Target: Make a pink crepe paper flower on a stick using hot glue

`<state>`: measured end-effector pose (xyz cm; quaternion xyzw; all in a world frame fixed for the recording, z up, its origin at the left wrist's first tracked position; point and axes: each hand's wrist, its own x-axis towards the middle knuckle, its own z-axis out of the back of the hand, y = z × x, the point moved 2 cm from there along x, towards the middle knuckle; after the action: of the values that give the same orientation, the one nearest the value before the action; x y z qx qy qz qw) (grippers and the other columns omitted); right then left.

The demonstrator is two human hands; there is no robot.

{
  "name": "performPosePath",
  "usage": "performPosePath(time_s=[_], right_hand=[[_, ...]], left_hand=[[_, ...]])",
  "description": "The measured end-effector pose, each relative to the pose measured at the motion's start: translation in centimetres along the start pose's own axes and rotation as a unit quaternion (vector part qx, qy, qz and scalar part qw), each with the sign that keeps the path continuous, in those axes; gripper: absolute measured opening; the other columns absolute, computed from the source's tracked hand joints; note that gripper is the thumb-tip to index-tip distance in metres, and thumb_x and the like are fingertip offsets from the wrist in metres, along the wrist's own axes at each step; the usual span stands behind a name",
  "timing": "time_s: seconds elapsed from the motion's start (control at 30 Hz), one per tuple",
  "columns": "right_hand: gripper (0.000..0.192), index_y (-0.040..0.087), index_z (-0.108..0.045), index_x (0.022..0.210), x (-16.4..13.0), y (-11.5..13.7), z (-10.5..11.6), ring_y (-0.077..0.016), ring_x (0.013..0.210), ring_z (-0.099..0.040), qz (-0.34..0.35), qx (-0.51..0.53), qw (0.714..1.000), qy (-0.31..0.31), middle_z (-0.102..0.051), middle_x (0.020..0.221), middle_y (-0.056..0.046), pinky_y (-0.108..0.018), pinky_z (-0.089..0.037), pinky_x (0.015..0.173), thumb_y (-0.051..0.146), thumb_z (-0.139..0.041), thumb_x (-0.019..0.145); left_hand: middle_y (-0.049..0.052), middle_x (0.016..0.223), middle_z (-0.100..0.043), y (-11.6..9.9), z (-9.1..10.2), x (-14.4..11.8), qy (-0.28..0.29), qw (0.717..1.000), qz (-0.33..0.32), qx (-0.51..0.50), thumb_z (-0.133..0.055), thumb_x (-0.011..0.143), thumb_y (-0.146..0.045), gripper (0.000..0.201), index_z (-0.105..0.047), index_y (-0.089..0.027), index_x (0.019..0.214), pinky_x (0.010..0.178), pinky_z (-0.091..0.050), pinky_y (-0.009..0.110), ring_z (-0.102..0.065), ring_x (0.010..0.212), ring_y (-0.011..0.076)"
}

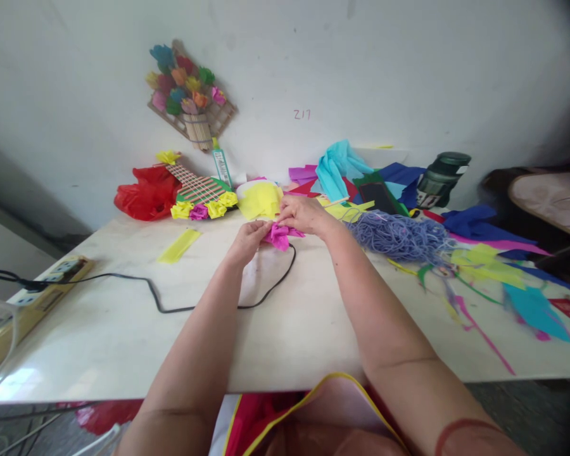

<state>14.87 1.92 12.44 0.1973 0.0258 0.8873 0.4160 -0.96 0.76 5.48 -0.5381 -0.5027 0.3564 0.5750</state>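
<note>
Both my hands meet over the far middle of the white table (123, 329). My left hand (247, 242) and my right hand (304, 214) together pinch a crumpled piece of magenta crepe paper (280, 236), held just above the tabletop. A yellow sheet of paper (261, 200) lies right behind my hands. A black cable (171, 308) loops across the table under my wrists.
A power strip (33, 297) sits at the left edge. Against the wall are a red plastic bag (145, 193), a stick-and-paper-flower craft (202, 196), a glue bottle (221, 164) and a dark jar (439, 179). Purple yarn (399, 235) and coloured paper scraps (494, 269) cover the right side.
</note>
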Motion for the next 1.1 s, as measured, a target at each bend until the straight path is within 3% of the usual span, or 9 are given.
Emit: performPosePath(time_s=[0.17, 0.5, 0.67, 0.87, 1.1], right_hand=[[0.023, 0.016, -0.072, 0.084, -0.1, -0.5, -0.1, -0.012, 0.077, -0.053, 0.036, 0.022, 0.999, 0.015, -0.062, 0.095, -0.005, -0.023, -0.034, 0.064, 0.028, -0.052, 0.084], [0.025, 0.018, -0.071, 0.081, -0.2, -0.4, 0.1, -0.0116, 0.075, -0.054, 0.011, 0.006, 0.998, 0.062, -0.064, 0.09, -0.003, -0.023, -0.031, 0.06, 0.034, -0.051, 0.084], [0.02, 0.018, -0.068, 0.079, -0.2, -0.4, 0.1, -0.0118, 0.077, -0.055, 0.006, 0.005, 0.999, 0.052, -0.064, 0.093, -0.003, -0.023, -0.032, 0.062, 0.032, -0.055, 0.082], [0.01, 0.019, -0.066, 0.08, -0.2, 0.0, 0.2, -0.0133, 0.077, -0.056, -0.004, 0.008, 1.0, 0.005, -0.065, 0.092, -0.002, -0.024, -0.034, 0.064, 0.026, -0.06, 0.078], [0.008, 0.021, -0.063, 0.082, -0.3, 0.5, 0.4, -0.0143, 0.077, -0.056, -0.011, 0.005, 1.0, -0.017, -0.066, 0.088, 0.0, -0.024, -0.034, 0.063, 0.024, -0.061, 0.076]], left_hand=[[0.0, 0.057, -0.057, -0.3, -0.1, 0.0, -0.013, 0.999, -0.012, 0.048, -0.069, 0.068, -0.048, 0.035, -0.062, -0.014, 0.065, 0.049, -0.035, 0.02, -0.047, 0.051, 0.0083], [0.0, 0.061, -0.058, -0.7, 0.1, -0.1, -0.02, 0.991, -0.05, 0.122, -0.066, 0.07, -0.046, 0.033, -0.067, -0.014, 0.073, 0.053, -0.035, 0.021, -0.046, 0.056, 0.01], [0.0, 0.059, -0.055, -0.8, 0.1, -0.2, -0.015, 0.99, -0.052, 0.134, -0.066, 0.071, -0.042, 0.028, -0.066, -0.013, 0.07, 0.052, -0.034, 0.021, -0.043, 0.054, 0.0091], [0.0, 0.061, -0.059, -0.2, 0.2, -0.1, -0.014, 0.996, -0.029, 0.084, -0.068, 0.069, -0.044, 0.031, -0.066, -0.013, 0.075, 0.051, -0.034, 0.02, -0.046, 0.053, 0.0085], [0.004, 0.071, -0.064, -0.1, -0.1, -0.2, 0.01, 0.994, 0.039, -0.097, -0.072, 0.066, -0.034, 0.027, -0.064, -0.012, 0.08, 0.064, -0.049, 0.026, -0.06, 0.064, 0.0125]])
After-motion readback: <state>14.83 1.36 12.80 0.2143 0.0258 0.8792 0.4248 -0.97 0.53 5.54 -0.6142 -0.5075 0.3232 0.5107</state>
